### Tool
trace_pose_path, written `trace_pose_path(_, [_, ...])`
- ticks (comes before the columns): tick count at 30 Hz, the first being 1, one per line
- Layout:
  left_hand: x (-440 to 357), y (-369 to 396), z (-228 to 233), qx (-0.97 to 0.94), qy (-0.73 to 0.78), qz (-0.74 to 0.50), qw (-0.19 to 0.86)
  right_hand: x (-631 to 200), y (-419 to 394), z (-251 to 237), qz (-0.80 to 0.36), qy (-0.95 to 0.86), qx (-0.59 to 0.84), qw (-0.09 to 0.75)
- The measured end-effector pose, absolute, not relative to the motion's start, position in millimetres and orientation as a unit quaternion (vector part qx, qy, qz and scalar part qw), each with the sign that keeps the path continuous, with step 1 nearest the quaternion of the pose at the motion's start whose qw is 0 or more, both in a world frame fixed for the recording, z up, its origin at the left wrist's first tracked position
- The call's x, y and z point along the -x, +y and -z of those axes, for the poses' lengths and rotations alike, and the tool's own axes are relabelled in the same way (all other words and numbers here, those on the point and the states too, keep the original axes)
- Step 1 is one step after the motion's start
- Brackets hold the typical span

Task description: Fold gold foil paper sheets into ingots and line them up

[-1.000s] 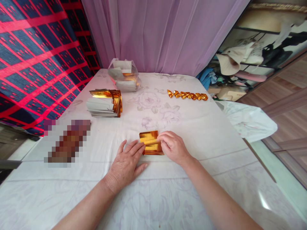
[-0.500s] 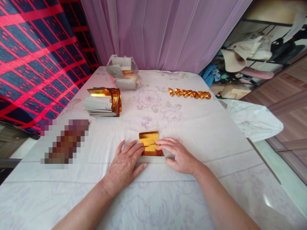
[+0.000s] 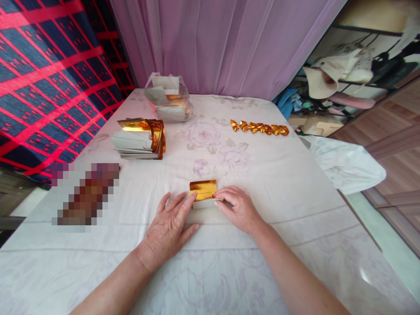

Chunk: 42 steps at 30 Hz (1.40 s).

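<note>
On the table (image 3: 278, 183), the outspread left hand (image 3: 170, 222) touches gold paper (image 3: 204, 188); the right hand (image 3: 240, 211) pinches its near right corner.

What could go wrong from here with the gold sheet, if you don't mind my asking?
The gold sheet might shift or crease unevenly, since the left hand touches its left side while the right hand works at its lower right corner. The loose stack of sheets could slide if bumped, as its edges already lie unevenly.
</note>
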<state>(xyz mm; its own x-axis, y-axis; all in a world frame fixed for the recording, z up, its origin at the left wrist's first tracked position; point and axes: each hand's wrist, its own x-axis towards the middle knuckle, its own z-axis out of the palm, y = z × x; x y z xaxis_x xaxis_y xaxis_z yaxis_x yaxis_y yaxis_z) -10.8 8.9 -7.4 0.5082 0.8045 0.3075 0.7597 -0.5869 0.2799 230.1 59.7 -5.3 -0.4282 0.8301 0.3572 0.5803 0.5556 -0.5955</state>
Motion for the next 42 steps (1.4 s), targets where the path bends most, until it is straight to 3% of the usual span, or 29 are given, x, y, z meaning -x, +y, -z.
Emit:
trace_pose_path(6, [10.2,10.2,4.2,-0.879,0.450,-0.150,0.046,-225.4,60.5,6.2,-0.160,-0.814,0.465,0.309])
trace_pose_path(22, [6.3,9.1,3.8,-0.873,0.461,-0.155,0.039,-216.8,57.7,10.8,-0.054,-0.802,0.526,0.276])
trace_pose_path(42, [-16.0,-2.6,3.5,-0.889,0.434,-0.143,0.017,-213.5,58.5,14.3,-0.051,-0.791,0.547,0.268])
